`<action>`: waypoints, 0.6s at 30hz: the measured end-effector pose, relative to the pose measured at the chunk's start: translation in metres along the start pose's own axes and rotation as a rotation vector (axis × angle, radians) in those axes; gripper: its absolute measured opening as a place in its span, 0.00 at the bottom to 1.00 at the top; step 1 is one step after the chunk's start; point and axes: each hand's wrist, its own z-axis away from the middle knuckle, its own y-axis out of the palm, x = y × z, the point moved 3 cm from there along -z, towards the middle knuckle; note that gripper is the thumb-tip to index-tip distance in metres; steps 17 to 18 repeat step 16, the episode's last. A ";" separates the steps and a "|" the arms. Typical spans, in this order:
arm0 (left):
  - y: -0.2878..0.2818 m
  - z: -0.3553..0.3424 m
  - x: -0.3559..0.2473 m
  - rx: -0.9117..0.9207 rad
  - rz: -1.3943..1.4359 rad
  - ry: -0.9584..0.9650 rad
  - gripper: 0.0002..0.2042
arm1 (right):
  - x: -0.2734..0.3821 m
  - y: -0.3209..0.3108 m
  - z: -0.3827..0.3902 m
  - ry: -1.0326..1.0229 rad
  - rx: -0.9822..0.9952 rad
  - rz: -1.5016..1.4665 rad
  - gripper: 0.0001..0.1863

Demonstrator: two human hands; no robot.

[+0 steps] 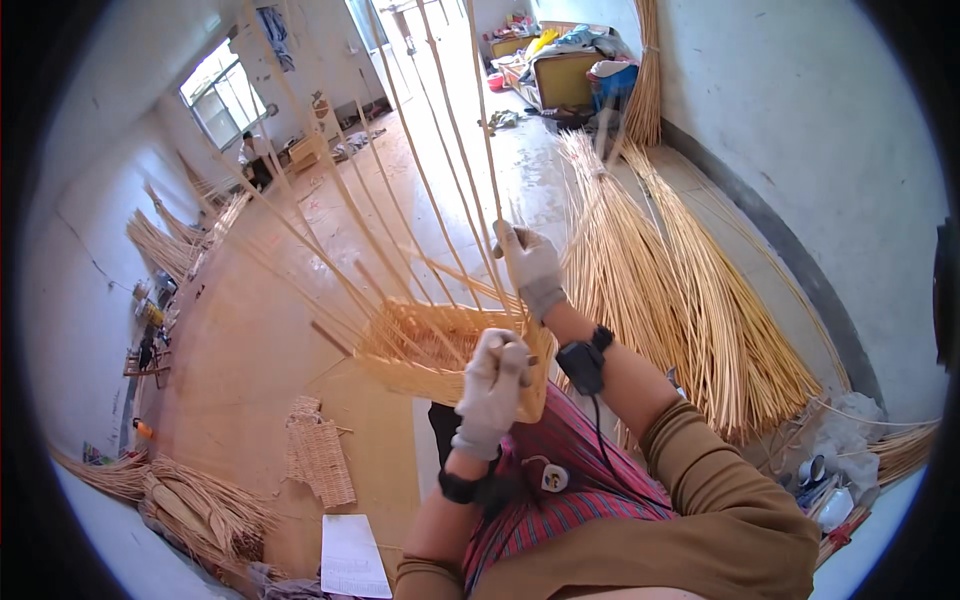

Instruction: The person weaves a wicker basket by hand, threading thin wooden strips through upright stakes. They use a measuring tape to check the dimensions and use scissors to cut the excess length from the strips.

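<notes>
A pale wicker basket (425, 375), rectangular and partly woven, sits in front of my lap. Tall upright canes (432, 180) rise from its rim and fan outward. My left hand (490, 385), in a whitish work glove, is closed at the basket's near right wall. A short dark stick end shows by its fingers, and the exact grip is hidden. Gloved too, my right hand (533, 268) is above the basket's right corner. Its fingers are pinched round one upright cane (492, 150).
Large bundles of cane (680, 310) lie on the floor at right. A flat woven panel (318, 455) and a white paper sheet (352, 560) lie at lower left, near more cane bundles (200, 510). Another person (255, 160) is by the window. A cluttered cabinet (565, 80) stands at the back.
</notes>
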 end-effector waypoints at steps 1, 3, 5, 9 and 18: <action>0.010 -0.002 0.012 0.001 0.033 -0.014 0.14 | -0.004 0.005 -0.007 -0.017 -0.014 0.090 0.26; 0.018 -0.004 0.020 -0.003 0.075 -0.020 0.14 | -0.010 -0.004 -0.014 -0.223 -0.019 0.455 0.24; 0.025 -0.007 0.021 -0.011 0.093 -0.003 0.14 | -0.017 -0.010 -0.023 -0.302 0.032 0.357 0.25; 0.018 -0.007 0.019 -0.094 0.091 -0.064 0.25 | -0.023 -0.012 -0.022 -0.420 0.025 0.504 0.24; 0.015 -0.005 0.024 -0.124 0.234 -0.129 0.30 | -0.023 -0.005 -0.025 -0.402 0.072 0.472 0.24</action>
